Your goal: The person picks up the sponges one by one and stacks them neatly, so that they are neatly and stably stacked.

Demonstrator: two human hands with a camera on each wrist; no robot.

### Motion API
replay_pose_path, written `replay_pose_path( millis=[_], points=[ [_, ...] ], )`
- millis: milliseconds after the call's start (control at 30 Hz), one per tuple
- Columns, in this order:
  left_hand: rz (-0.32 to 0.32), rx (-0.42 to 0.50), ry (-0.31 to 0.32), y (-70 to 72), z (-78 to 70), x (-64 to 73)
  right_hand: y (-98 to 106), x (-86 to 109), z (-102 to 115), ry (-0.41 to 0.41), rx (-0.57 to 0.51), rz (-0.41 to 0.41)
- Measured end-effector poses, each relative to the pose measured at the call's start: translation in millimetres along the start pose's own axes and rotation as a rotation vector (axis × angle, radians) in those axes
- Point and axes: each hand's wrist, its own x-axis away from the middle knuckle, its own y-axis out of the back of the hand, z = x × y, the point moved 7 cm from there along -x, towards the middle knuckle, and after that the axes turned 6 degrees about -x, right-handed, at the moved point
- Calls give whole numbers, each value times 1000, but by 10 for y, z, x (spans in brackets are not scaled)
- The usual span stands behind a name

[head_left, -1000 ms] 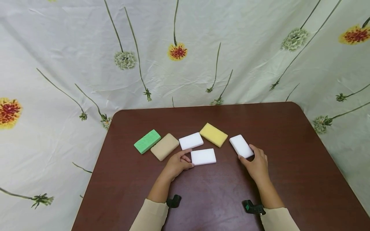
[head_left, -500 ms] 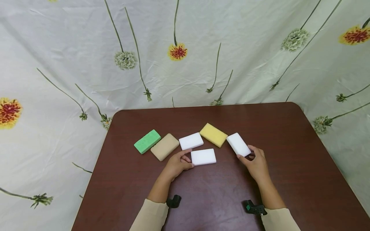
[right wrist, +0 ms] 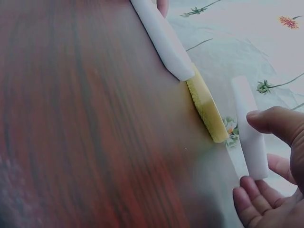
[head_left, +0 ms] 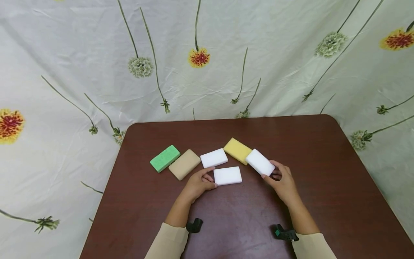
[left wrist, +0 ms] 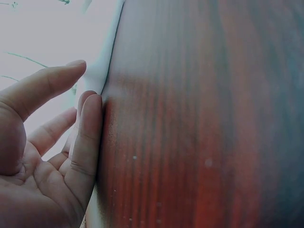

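Pinching a raised white block (head_left: 260, 162), right hand (head_left: 283, 182); block overlaps yellow block (head_left: 237, 149) in head view. Left hand (head_left: 198, 184) pinches front white block (head_left: 228, 175), flat on brown table (head_left: 239, 223). Left of yellow: back white block (head_left: 214, 158), beige block (head_left: 184, 164), green block (head_left: 165, 158).

White blocks (head_left: 260, 162) matt, seemingly foam.

Dark reddish-brown table (head_left: 330, 187), rounded at both far corners, with a soft sheen across its near middle. Behind it and along both sides, a pale, creased cloth (head_left: 278, 28) printed with long-stemmed yellow-and-red flowers (head_left: 198, 58) and whitish-green blooms (head_left: 140, 67); light is diffuse
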Motion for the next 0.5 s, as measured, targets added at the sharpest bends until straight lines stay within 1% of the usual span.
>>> replay_pose_path(
  millis=[167,367,500],
  points=[
    [0,1,-4,1,-2,-1,-46,-6,22,22,-23,14],
    [1,9,-12,-1,4,-12,-112,16,59,21,-34,40],
    [0,11,-11,0,4,-4,-169,20,95,59,-37,57]
  ],
)
